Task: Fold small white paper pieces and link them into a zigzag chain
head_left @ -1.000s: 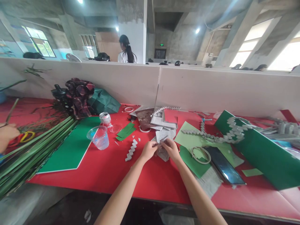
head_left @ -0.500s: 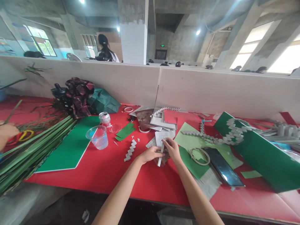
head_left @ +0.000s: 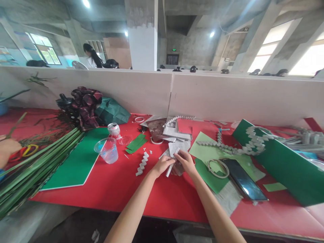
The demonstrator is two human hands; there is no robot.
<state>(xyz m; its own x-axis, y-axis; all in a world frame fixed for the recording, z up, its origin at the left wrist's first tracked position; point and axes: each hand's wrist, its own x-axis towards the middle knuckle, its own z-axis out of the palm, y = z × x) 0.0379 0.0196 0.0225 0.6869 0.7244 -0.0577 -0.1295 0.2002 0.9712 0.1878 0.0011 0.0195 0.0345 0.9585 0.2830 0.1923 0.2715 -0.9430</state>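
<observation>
A narrow folded strip of white paper [head_left: 169,169] is pinched between my two hands above the red table. My left hand [head_left: 162,165] grips it from the left, thumb and fingers closed. From the right, my right hand [head_left: 184,160] closes its fingers on the same strip, close to the left fingertips. Printed paper sheets [head_left: 178,145] lie just beyond my hands, and something brownish and clear is partly hidden beneath them. Left of my hands rests a short zigzag chain of folded paper [head_left: 142,164].
On the left stand a plastic cup [head_left: 107,151] and a can [head_left: 113,129], beside long green leaves [head_left: 48,162]. A co-worker's hand [head_left: 10,148] is at the far left. To the right lie a phone [head_left: 244,180], a tape roll [head_left: 218,168] and a longer paper chain [head_left: 230,148].
The paper strip has tilted, its near end swinging left, and my hands have drawn closer together. A person beyond the partition has moved left.
</observation>
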